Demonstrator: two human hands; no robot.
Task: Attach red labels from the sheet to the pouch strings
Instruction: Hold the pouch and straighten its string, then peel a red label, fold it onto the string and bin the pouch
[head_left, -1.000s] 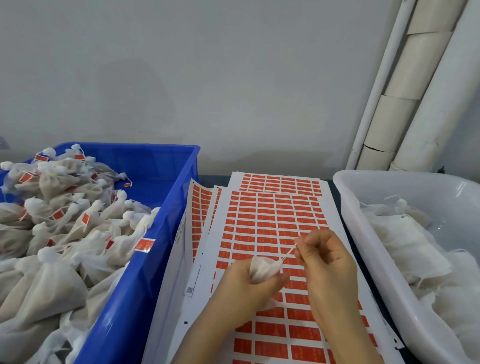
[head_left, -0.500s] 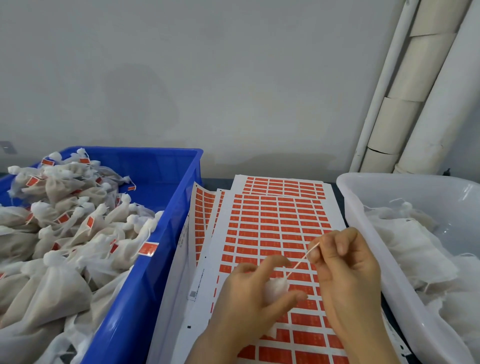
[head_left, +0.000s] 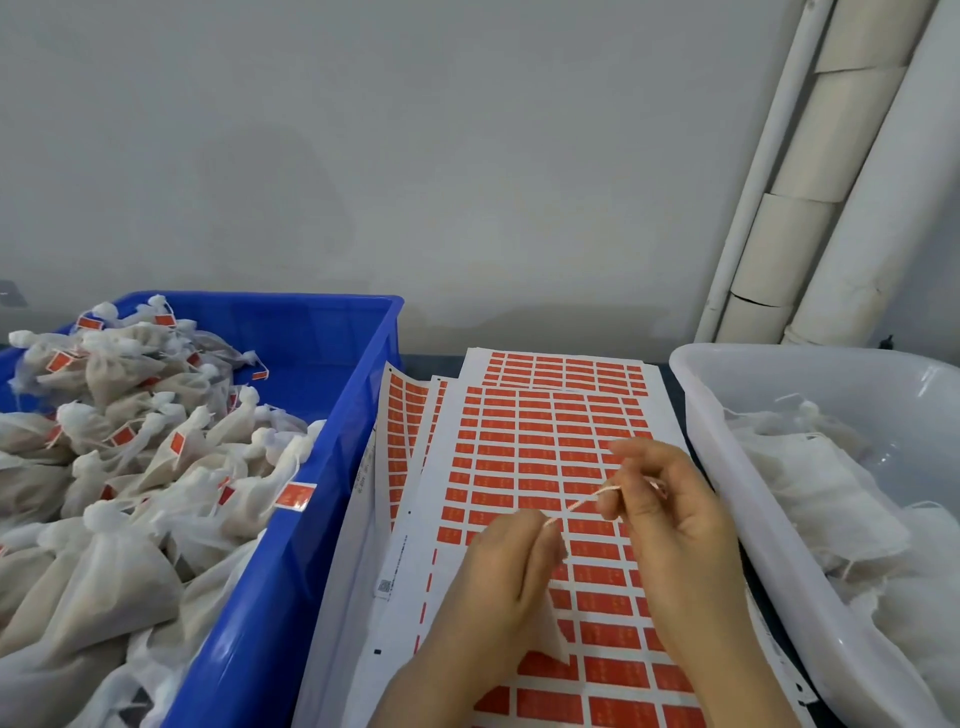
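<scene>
Sitting at the far left, a blue crate (head_left: 311, 467) is holding a heap of tied white pouches (head_left: 130, 467), and many of them are carrying small red tags on their strings. One such tag (head_left: 295, 496) is hanging over the crate's right wall.

Just beside the crate, several label sheets are lying fanned out on the table, reaching across to the tub on the right. The top sheet (head_left: 519, 447) is showing rows of red labels (head_left: 540, 470).

The left hand (head_left: 498, 587) is hovering over the lower part of that sheet. Its fingers are curling round a pouch (head_left: 553, 631), which is almost wholly hidden in the palm; only a thin white corner is peeking out below the hand.

From the left fingertips, the string (head_left: 574, 505) is running up and to the right in a straight, taut line above the labels, bridging the gap between the two hands.

The right hand (head_left: 670, 530) is pinching the far end of the string between thumb and forefinger, while its other fingers are bending inward behind them. It is hanging slightly higher than the left hand and close to it.

At the far right, a white tub (head_left: 727, 467) is holding loose white pouches (head_left: 810, 493), and pale pipes (head_left: 831, 208) are rising against the grey wall behind it.
</scene>
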